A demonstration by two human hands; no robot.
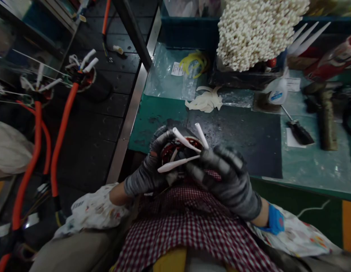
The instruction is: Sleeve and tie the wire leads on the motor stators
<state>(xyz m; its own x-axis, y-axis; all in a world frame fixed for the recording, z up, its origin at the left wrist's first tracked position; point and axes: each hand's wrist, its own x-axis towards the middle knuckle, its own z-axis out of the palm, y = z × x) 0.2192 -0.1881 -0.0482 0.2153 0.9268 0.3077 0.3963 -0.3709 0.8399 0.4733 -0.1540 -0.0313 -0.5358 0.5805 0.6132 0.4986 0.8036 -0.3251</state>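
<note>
Both gloved hands, L [148,170] & R [226,177], clasp motor stator [178,151] w/ white sleeves [178,163].

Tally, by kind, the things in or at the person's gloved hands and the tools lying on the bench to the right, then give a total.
Gloved hands: 2, left hand and right hand
Round red-wound part held between them: 1
White sleeved leads sticking out of it: 3
Brush: 1
White squeeze bottle: 1
Total: 8
</note>
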